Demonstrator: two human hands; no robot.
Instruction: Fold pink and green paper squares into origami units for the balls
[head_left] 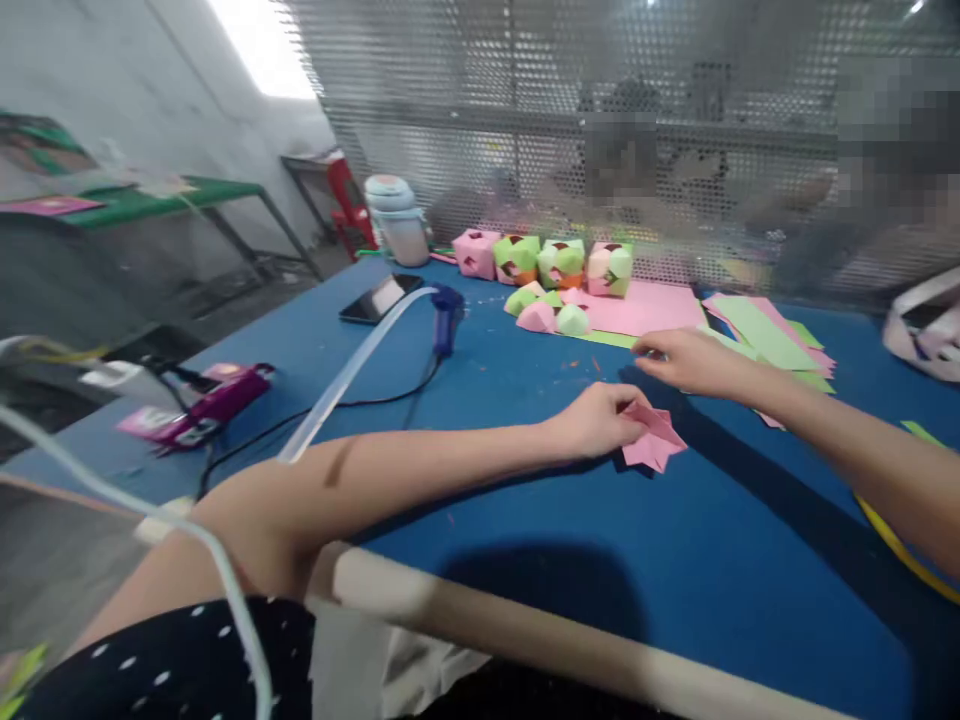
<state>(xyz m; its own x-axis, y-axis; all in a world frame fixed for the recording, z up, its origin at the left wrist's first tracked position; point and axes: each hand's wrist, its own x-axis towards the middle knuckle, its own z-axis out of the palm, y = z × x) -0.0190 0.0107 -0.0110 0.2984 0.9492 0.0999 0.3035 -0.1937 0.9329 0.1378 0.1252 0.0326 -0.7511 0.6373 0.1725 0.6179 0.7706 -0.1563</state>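
A craft workshop, by the look of the glue gun (448,318) and folded-paper cubes (562,263).

From my seat I can't see all of the pink folded paper (658,448); the left hand's (592,420) fingers cover its upper left part. What, if anything, sits between the right hand's (694,360) fingertips is too small for me to tell, and that forearm runs off my right edge. It also hides part of the paper sheets (776,335) behind it. The yellow strip (889,535) and the looped white object (930,330) are cut off at that same edge. Past the mesh (420,110), 2 pixelated patches and blurred shapes defeat me. The purple object's (217,400) markings are unreadable, and the dotted cloth (165,665) leaves my view at the bottom.
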